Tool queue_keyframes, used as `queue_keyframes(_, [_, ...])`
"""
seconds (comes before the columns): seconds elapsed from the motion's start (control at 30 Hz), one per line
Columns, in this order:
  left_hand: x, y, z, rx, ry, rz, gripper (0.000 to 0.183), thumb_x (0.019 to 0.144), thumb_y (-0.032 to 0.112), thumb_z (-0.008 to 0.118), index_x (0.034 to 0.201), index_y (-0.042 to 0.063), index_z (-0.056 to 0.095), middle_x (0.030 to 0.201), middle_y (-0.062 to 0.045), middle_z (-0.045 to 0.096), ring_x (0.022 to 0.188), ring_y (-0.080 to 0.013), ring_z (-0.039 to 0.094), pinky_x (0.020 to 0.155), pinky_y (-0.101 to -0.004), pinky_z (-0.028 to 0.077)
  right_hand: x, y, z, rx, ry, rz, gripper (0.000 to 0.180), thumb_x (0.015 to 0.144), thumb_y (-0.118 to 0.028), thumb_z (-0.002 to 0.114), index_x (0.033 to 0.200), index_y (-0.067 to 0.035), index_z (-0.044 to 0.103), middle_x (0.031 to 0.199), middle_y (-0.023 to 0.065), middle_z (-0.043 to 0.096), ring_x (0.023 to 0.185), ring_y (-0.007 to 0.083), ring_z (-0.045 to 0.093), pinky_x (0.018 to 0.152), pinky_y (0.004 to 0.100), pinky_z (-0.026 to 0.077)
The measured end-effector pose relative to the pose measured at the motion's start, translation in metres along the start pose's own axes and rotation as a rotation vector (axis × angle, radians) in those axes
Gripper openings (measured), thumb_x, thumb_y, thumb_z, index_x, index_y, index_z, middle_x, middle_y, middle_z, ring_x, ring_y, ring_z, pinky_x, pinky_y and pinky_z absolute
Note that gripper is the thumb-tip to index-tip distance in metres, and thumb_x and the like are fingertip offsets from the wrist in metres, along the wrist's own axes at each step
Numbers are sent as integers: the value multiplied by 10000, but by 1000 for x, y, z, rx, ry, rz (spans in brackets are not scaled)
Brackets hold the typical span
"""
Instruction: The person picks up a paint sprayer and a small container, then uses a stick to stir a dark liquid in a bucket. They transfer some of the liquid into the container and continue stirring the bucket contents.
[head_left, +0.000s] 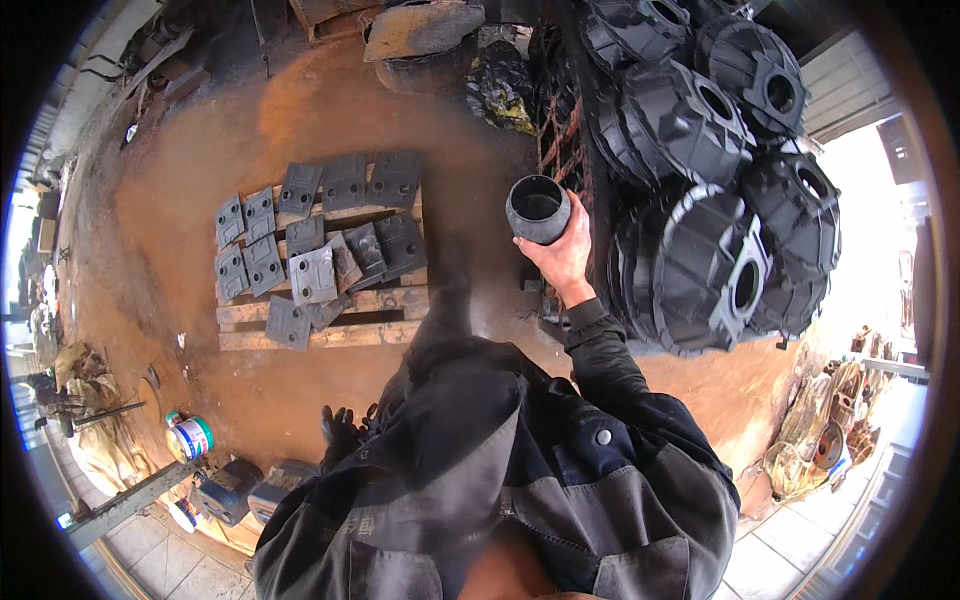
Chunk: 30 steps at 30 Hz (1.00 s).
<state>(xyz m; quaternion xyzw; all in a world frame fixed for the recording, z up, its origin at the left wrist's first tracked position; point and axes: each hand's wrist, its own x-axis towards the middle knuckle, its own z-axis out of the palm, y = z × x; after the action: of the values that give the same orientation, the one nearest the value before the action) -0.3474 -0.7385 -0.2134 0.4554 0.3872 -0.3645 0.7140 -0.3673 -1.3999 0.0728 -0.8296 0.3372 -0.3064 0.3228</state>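
In my bare right hand (562, 253) is a dark, round, pot-like metal vessel (538, 210), its wide mouth facing up; the inside is dark and I cannot tell what it holds. My left hand (341, 433), in a black glove, hangs low beside my jacket with its fingers apart and nothing seen in it. Ahead and to the left, dark flat metal plates with round holes (313, 276) lie on a wooden pallet (360, 301), some overlapping. To the right of the vessel stand stacked black metal bell-shaped housings (675, 277).
A rusty metal lattice (559, 142) runs beside the stacked housings. A round container with a flat cover (424, 34) stands at the top. A paint bucket (191, 439) and black plastic cans (229, 491) stand at lower left. Dirty sacks (799, 427) lie at lower right.
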Motion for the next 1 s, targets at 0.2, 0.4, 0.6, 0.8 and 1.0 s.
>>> queue_keyframes(0.2, [-10,64,200,148,225,145,639,928,559,385,1406,136,378,1441,-97,388,1282,-306,377,976,-473,306,96,12,51,-21,-57,-83,989,499,-245,872,1339,-41,391,1257,187,495,1176,364,478,1000,448,405])
queue_keyframes(0.4, [19,178,346,206,166,349,543,993,429,388,1468,202,257,1408,-64,411,1270,-282,405,898,-428,401,213,24,105,90,-13,-12,985,518,-180,883,1350,-14,384,1265,168,503,1169,299,512,1008,404,413])
queue_keyframes(0.6, [37,227,421,397,125,392,533,1006,351,374,1495,220,207,1462,-89,367,1304,-304,388,926,-422,404,328,35,142,-77,-37,-19,962,542,-221,870,1353,-41,385,1276,181,508,1173,335,513,1011,417,412])
queue_keyframes(0.8, [56,195,417,99,277,403,532,1002,296,382,1488,155,218,1426,-113,393,1266,-301,423,908,-425,429,439,52,201,-68,-117,19,1003,529,-278,888,1360,-39,380,1282,197,494,1190,359,487,1010,433,410])
queue_keyframes(1.0, [44,165,483,-284,589,279,573,937,476,470,1408,167,365,1253,-60,485,1065,-253,532,791,-387,475,537,69,266,-163,-234,-109,981,529,-279,880,1343,-29,393,1263,199,513,1175,355,502,998,428,423])
